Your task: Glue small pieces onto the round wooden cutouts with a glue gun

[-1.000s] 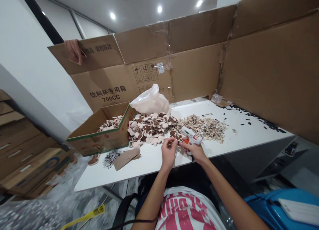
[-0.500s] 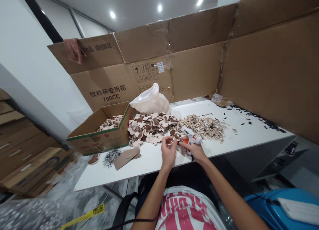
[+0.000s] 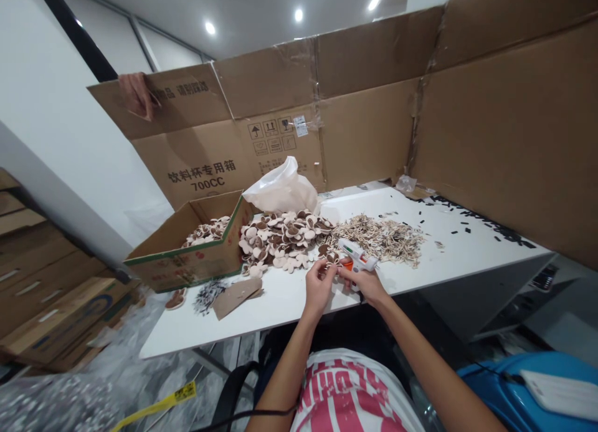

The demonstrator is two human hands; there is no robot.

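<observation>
My left hand (image 3: pixel 319 287) is closed, its thumb and fingers pinching a small brown-and-cream felt piece (image 3: pixel 331 256) with a thin pale cord at its edge. My right hand (image 3: pixel 368 286) is wrapped at the handle of a white glue gun (image 3: pixel 357 255) with an orange trigger; its fingertips meet the left thumb at the felt piece. The handle is partly hidden by the fingers. Just beyond the hands lie a heap of felt pieces (image 3: pixel 284 232) in brown and pale pink and a pile of cream cords (image 3: pixel 383 237) with dark tips.
A green-edged cardboard box (image 3: pixel 187 267) with more felt pieces stands left. Behind the heap sits a white plastic bag (image 3: pixel 283 189). Cardboard scraps (image 3: pixel 238 297) and dark bits (image 3: pixel 208 296) lie front left. Black pieces (image 3: pixel 504 234) are scattered right. Tall cardboard panels (image 3: pixel 369 133) wall the table (image 3: pixel 187 332).
Both hands stay together, with the left shifting slightly to the right and its fingers closing nearer the right fingertips. The glue gun has barely moved.
</observation>
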